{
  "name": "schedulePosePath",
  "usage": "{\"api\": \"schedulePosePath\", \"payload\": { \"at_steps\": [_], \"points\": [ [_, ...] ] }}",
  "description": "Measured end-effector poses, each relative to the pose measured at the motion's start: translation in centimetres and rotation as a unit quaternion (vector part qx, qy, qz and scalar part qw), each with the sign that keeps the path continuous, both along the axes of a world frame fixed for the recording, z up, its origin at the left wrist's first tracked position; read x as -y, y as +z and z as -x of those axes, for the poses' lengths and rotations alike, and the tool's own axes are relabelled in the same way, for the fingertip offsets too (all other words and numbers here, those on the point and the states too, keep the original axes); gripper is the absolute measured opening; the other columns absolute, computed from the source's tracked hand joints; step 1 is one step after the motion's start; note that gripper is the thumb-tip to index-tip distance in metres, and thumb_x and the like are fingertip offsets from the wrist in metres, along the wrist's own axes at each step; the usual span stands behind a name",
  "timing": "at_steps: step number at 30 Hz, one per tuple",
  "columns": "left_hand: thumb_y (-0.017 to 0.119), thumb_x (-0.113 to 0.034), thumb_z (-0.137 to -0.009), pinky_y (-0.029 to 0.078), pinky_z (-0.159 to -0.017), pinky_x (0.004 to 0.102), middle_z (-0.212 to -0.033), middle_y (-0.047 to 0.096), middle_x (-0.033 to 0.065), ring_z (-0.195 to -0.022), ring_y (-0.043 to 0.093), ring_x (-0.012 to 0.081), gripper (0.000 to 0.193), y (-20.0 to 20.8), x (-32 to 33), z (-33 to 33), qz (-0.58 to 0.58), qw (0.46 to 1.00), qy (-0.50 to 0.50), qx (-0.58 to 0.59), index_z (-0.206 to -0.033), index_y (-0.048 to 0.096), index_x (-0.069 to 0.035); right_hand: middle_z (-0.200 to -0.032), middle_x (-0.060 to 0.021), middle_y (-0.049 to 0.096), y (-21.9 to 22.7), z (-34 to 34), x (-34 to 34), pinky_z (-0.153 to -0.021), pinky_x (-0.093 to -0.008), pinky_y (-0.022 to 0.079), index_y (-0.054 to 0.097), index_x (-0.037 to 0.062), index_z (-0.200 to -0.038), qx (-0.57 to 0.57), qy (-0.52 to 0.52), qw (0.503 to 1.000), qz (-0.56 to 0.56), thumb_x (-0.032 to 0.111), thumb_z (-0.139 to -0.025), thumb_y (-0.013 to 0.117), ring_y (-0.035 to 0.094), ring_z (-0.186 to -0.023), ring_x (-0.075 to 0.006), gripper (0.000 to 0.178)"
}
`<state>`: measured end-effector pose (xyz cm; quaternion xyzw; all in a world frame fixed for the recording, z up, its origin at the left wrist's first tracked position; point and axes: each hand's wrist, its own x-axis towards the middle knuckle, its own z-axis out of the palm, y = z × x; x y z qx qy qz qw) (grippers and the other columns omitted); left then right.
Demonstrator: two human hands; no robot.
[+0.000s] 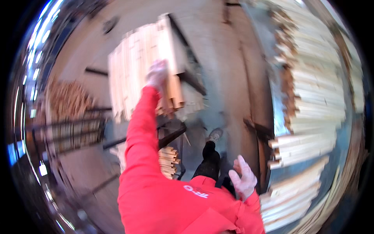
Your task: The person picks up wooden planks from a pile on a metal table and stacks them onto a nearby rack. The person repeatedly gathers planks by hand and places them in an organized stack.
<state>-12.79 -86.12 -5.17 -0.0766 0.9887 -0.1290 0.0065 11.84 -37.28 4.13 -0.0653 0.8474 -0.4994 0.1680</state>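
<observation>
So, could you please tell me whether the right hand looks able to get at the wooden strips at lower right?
Probably yes: the right hand looks open and empty, and the wooden strips lie close by with no obvious barrier between.

Boards [130, 62] lie on a rack [193, 82] ahead to the left, planks [317, 84] to the right.
</observation>
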Motion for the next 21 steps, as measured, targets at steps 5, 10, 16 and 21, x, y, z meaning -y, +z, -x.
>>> {"api": "schedulePosePath", "payload": {
  "at_steps": [5, 10, 16, 21],
  "points": [
    [0.046, -0.025, -0.101, 0.049, -0.091, 0.0387, -0.119, 0.060, 0.0134, -0.106, 0.058, 0.0268, 0.036, -1.6, -2.0, -2.6, -0.086, 0.989, -0.058, -0.105, -0.130, 0.052, -0.005, -0.114, -0.0074, 0.063, 3.3, -1.8, -5.3, -0.080, -0.0470, 0.051, 0.044, 0.0149, -0.143, 0.064, 0.015, 0.987, -0.149, 0.041, -0.094, 0.053, 0.063, -0.101, -0.0309, 0.057],
    [0.051, -0.026, -0.102, 0.050, -0.088, 0.0374, -0.121, 0.060, 0.0150, -0.103, 0.060, 0.0235, 0.038, 9.8, -24.4, -5.8, -0.504, 0.812, -0.155, -0.250, -0.129, 0.055, -0.001, -0.108, -0.0101, 0.067, 1.4, -14.3, -19.7, -0.084, -0.0350, 0.054, 0.058, 0.0028, -0.129, -0.141, -0.374, 0.862, -0.313, 0.024, -0.091, 0.067, 0.066, -0.095, -0.0238, 0.045],
    [0.059, -0.010, -0.094, 0.047, -0.092, 0.0264, -0.128, 0.058, 0.0143, -0.111, 0.057, 0.0157, 0.053, 11.0, -59.5, -21.6, -0.669, 0.577, -0.279, 0.377, -0.142, 0.042, 0.001, -0.116, -0.0185, 0.066, -3.7, -41.0, -39.0, -0.097, -0.0357, 0.047, 0.060, 0.0020, -0.126, 0.029, -0.693, 0.574, -0.435, 0.041, -0.099, 0.047, 0.062, -0.110, -0.0325, 0.049],
    [0.063, -0.055, -0.085, 0.034, -0.112, 0.0413, -0.150, 0.035, 0.0281, -0.137, 0.039, 0.0394, 0.088, 3.4, -75.4, -26.8, -0.227, 0.795, -0.550, 0.117, -0.147, 0.035, 0.001, -0.135, -0.0214, 0.056, -2.3, -34.8, -44.0, -0.106, -0.0368, 0.041, 0.055, 0.0025, -0.134, 0.133, -0.602, 0.760, -0.206, 0.057, -0.093, 0.049, 0.053, -0.126, -0.0347, 0.069]
  ]
}}
